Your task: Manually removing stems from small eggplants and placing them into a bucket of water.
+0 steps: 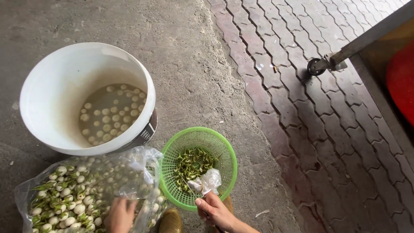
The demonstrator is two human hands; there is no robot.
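Left hand (120, 214) fingers in clear bag (86, 190) of small white green-stemmed eggplants, right hand (214, 210) fingers closed on knife handle (210, 196)

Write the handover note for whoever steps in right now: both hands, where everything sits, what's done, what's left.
Left hand: reaching into the clear plastic bag of small white-and-green eggplants, grip hidden.
Right hand: at the near rim of the green basket, seemingly pinching a small blade over it.
Done: peeled white eggplants float in the white bucket; green stems and a plastic scrap lie in the basket.
Left: the bag remains well filled with stemmed eggplants.
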